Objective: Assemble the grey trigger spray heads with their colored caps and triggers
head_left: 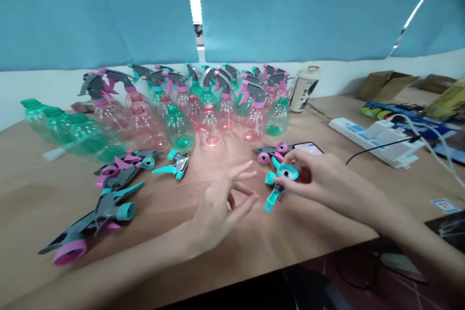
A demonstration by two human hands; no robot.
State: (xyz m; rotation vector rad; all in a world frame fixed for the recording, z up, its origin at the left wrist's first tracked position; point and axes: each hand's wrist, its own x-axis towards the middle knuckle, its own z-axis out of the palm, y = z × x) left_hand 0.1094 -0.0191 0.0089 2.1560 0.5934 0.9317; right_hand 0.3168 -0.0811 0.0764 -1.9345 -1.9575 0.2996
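Note:
My right hand (319, 174) has its thumb and forefinger closed round the teal collar of a trigger spray head (286, 172). Other teal parts show just below it, and I cannot tell whether they belong to a second head. My left hand (218, 203) hovers over the table with its fingers apart, holding nothing. Left of it lies a grey and teal spray head (178, 165). More grey spray heads with pink or teal collars (105, 210) lie at the left. Behind the right hand are pink-collared spray heads (271, 151).
Several green bottles (179, 128) and pink bottles (210, 128) stand across the back, many with spray heads fitted. Blurred green bottles (76, 131) are at the far left. A phone (308, 147), a cream tumbler (304, 89), a white power strip (370, 140) and cardboard boxes (385, 85) are on the right.

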